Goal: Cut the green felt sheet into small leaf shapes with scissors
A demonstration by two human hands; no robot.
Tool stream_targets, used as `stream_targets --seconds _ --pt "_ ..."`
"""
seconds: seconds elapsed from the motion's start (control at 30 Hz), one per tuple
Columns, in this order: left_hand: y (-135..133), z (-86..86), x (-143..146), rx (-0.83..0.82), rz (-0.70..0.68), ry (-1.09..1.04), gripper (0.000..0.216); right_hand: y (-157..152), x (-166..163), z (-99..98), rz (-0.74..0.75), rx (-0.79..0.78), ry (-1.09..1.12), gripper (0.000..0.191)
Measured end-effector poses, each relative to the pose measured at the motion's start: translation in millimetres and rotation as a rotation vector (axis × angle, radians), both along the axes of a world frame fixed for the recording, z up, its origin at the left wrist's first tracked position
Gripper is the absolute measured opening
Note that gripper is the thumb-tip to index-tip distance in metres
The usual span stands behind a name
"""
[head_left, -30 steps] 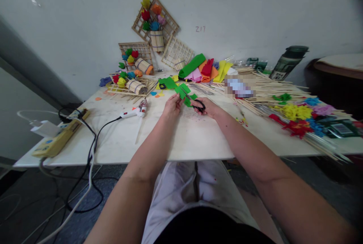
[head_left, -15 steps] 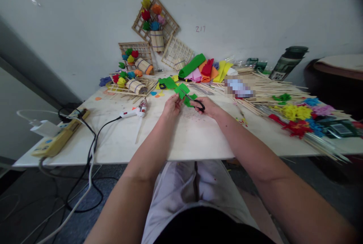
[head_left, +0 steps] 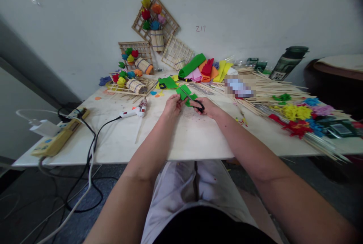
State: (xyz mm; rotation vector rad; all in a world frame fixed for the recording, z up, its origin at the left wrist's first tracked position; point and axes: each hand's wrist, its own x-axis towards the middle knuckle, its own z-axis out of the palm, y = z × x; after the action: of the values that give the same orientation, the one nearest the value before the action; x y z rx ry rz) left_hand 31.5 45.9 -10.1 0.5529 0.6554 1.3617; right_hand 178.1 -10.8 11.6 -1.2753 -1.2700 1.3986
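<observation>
My left hand [head_left: 174, 105] pinches a piece of green felt-like sheet [head_left: 181, 90] by its near edge, above the middle of the table. In my right hand [head_left: 207, 107] is a pair of scissors [head_left: 199, 105] with black handles. Their blades lie across the green piece, pointing away and to the left. A part of the green hangs to the right, beside the blades. Whether the blades are fully closed is too small to tell. Beyond my hands lies another green sheet [head_left: 169, 82] with a dark roll-like thing [head_left: 162, 85] on it.
A white glue gun [head_left: 133, 113] lies left on the table [head_left: 113, 145], its cord running to a yellow power strip [head_left: 61, 134]. Flower-decorated stick lattices [head_left: 155, 21] stand at the back. Rolled coloured sheets [head_left: 193, 65], wooden sticks [head_left: 272, 89] and a dark bottle [head_left: 288, 62] are at right.
The green piece has shifted slightly to the right and turned a little between my hands. Both hands keep their grips and have barely moved.
</observation>
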Motion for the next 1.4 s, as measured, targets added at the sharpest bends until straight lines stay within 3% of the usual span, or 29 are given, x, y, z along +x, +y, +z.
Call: stream_targets --seconds 0.4,0.87,1.4 --pt "-12.8 8.7 7.3 -0.036 -0.056 0.082 0.023 -1.4 3.0 1.9 0.02 0.032 -0.028 0.032" --pt "-4.5 3.7 3.5 -0.034 -0.012 0.057 0.017 4.1 -5.4 -1.6 -0.111 0.043 -0.02 0.023" --pt "-10.9 6.4 7.1 -0.038 -0.125 0.116 0.015 6.2 1.5 -3.9 -0.117 0.048 -0.006 0.028"
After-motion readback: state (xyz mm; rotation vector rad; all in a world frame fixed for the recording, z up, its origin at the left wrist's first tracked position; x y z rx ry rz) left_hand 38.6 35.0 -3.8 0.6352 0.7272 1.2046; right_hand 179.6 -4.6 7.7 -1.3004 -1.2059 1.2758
